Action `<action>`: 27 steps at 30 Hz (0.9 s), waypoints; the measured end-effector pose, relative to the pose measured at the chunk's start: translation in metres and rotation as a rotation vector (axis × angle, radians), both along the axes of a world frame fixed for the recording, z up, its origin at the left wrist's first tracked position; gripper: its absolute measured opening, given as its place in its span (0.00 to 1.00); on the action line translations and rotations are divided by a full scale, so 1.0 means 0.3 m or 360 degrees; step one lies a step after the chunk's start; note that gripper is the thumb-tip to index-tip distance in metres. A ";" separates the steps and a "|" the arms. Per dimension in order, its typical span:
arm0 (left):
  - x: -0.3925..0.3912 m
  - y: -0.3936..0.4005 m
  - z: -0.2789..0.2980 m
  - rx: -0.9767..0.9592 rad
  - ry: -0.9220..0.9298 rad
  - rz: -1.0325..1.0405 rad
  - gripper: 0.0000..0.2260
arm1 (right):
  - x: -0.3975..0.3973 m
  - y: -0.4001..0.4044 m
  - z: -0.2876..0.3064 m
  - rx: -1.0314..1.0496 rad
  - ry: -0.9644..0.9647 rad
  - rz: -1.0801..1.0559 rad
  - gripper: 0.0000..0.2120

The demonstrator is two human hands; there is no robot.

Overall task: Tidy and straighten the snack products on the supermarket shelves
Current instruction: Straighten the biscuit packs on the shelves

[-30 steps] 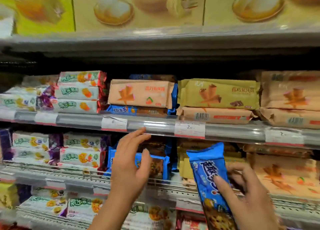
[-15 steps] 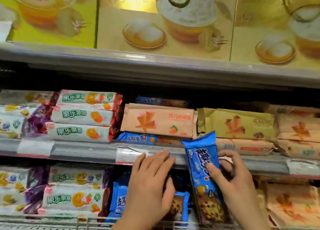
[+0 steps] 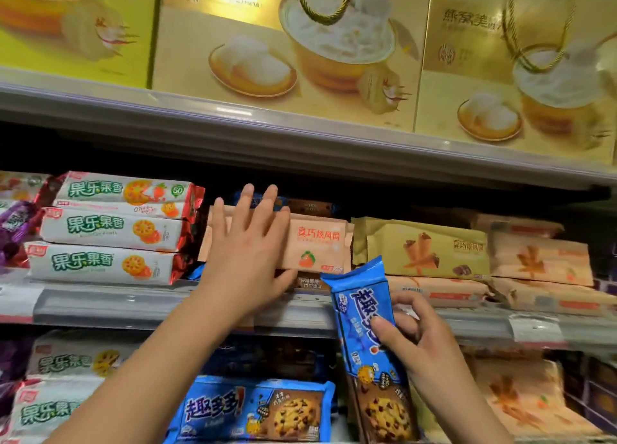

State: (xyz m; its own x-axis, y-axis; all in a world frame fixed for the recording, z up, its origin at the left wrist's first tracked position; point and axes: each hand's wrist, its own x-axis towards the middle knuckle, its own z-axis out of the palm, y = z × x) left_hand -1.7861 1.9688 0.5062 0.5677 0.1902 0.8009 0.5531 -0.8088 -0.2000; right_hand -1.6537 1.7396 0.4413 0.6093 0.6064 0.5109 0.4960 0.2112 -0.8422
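**Head view: a loose stack under one hand, a spare packet in the other**

Nearest, our right hand (image 3: 421, 335) is gripping the upright blue cookie packet (image 3: 365, 320) below the shelf edge (image 3: 133, 305). Farther in, our left hand (image 3: 248, 253) is pressing flat, fingers straight, on the peach wafer packet (image 3: 317, 243). Pushing unevenly is risking skewing it against the olive packet (image 3: 424, 246) or dislodging the blue packets underneath.

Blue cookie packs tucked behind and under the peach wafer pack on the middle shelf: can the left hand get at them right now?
Probably not directly. The left hand lies flat on the peach wafer pack, which covers most of the blue cookie packs; only edges show.
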 end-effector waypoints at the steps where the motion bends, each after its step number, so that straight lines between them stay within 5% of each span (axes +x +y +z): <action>1: 0.000 0.003 0.004 -0.0021 0.0019 -0.0002 0.41 | 0.004 -0.004 0.001 -0.0001 0.0006 0.0018 0.20; 7: -0.006 -0.062 0.019 0.0011 -0.0143 -0.0004 0.36 | 0.017 -0.020 -0.019 -0.0023 -0.0010 0.0083 0.16; 11: -0.009 -0.113 -0.011 0.0192 -0.0354 -0.0023 0.44 | 0.011 -0.029 -0.029 0.0000 -0.0066 0.0086 0.12; 15: -0.018 -0.150 -0.021 0.0284 -0.0424 -0.0063 0.30 | 0.003 -0.034 -0.037 0.0011 -0.0089 0.0079 0.10; 23: -0.139 -0.253 0.047 0.0131 -0.0444 -0.0072 0.20 | 0.002 -0.078 -0.026 -0.0020 -0.0125 0.0146 0.11; 27: -0.280 -0.260 0.056 -0.0224 -0.0209 -0.0105 0.21 | -0.010 -0.093 0.020 -0.0017 -0.0161 0.0116 0.10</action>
State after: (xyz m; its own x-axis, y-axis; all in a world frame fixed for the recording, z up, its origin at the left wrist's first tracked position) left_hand -1.8702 1.8908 0.5229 0.4749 0.2713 0.8372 0.5116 -0.8591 -0.0118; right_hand -1.6568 1.7117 0.4473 0.5091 0.6530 0.5608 0.5624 0.2409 -0.7910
